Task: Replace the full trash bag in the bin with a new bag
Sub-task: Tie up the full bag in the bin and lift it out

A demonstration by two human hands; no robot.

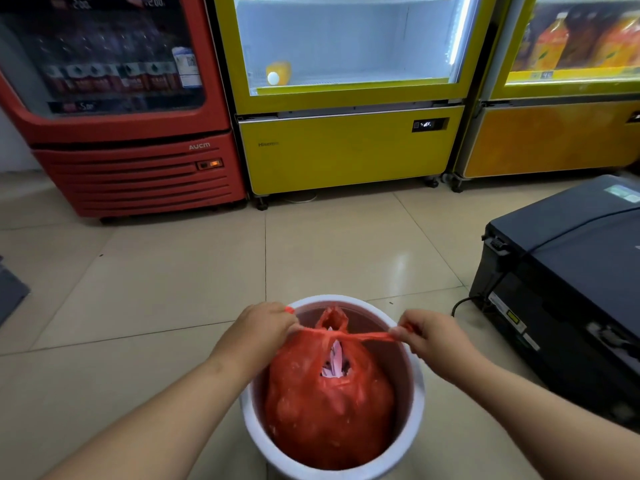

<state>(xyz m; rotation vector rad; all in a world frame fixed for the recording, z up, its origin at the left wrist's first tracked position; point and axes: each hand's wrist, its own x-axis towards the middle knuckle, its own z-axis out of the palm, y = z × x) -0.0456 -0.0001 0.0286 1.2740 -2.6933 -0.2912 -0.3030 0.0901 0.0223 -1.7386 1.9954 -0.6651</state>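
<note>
Tiled floor (173, 306) by fridges: red bag (329, 410) sits in bin (420, 386). Your left hand (263, 327) & right hand (426, 336) pinch its handles, pulling taut. Thin, soft film, prob light; lift by knot.

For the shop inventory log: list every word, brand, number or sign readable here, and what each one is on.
"AUCM": lower front of the red cooler.
"2.00": price tags at the red cooler's top edge, blurry.
"5.00": price strip under its bottles, uncertain.
"Hisense": lower panel of the yellow cooler, faint, partly guessed.
Digital display on the yellow cooler: unreadable.
Black machine stickers: too small.
Bottle labels and the QR notice: blurred.
</note>
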